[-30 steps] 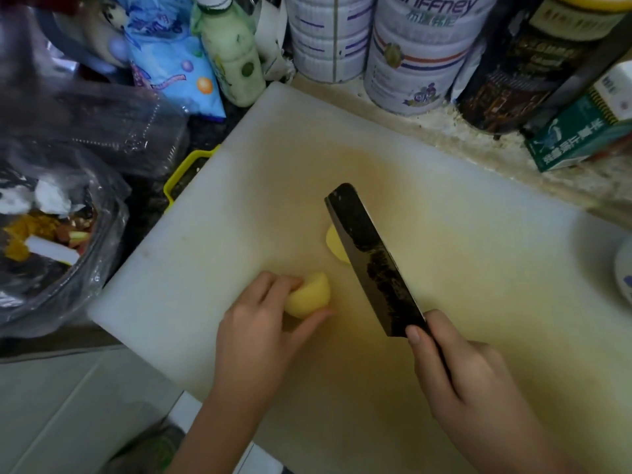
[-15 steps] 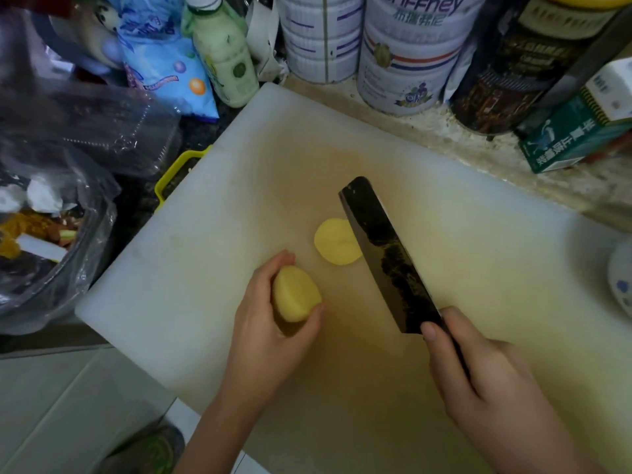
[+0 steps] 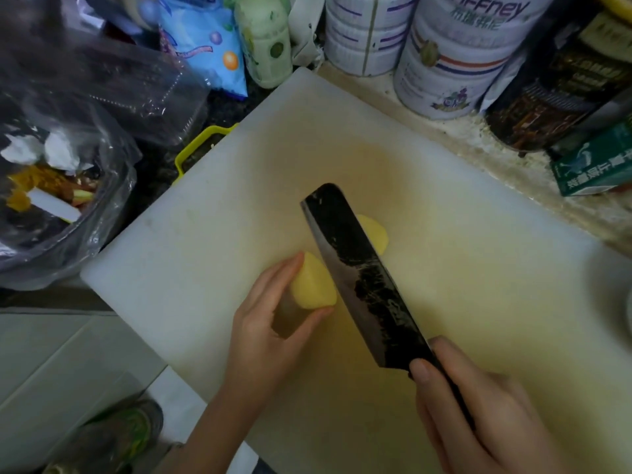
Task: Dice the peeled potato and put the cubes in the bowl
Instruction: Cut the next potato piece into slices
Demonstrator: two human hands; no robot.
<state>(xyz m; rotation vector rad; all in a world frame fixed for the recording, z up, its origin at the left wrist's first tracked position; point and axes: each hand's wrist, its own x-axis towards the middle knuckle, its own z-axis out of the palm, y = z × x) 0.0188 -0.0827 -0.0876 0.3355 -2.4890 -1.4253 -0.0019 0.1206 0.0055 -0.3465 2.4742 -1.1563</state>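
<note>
A pale yellow peeled potato piece (image 3: 313,285) lies on the white cutting board (image 3: 212,227), and my left hand (image 3: 270,326) holds it between thumb and fingers. My right hand (image 3: 478,415) grips the handle of a dark cleaver (image 3: 359,278). Its blade stands right against the potato's right end. A cut round slice (image 3: 374,234) lies flat beyond the blade, partly hidden by it. At the right frame edge, a sliver of a pale rim (image 3: 627,313), perhaps the bowl, shows.
A bin lined with a clear bag (image 3: 58,186) holding scraps stands left of the board. Tins (image 3: 455,53), a green bottle (image 3: 265,39), a blue packet (image 3: 205,39) and a green box (image 3: 595,165) crowd the back. A yellow handle (image 3: 201,145) pokes out under the board's left edge.
The cleaver swung away to the right, uncovering the cut slice, and has come back down against the potato. My left hand turned the potato piece and holds it again.
</note>
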